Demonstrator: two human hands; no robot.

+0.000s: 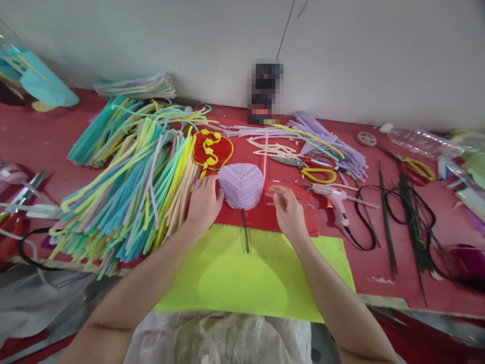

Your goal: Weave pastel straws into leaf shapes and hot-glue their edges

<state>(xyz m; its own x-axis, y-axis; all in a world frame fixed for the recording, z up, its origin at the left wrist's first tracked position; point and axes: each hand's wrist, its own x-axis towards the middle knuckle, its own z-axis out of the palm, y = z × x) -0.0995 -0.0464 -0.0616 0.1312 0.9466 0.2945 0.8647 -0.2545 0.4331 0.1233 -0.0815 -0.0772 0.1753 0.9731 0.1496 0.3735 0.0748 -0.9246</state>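
Lilac pipe-cleaner leaf (241,186), best steadied flat by its edge: right hand (291,210), fingers apart; left hand (205,203), finger closure indeterminable.

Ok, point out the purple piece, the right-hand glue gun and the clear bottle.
Purple piece (241,186): head view, the middle of its ribbed face.
Glue gun (339,203): head view, the upper part of its grip.
Clear bottle (414,142): head view, the side of its body.
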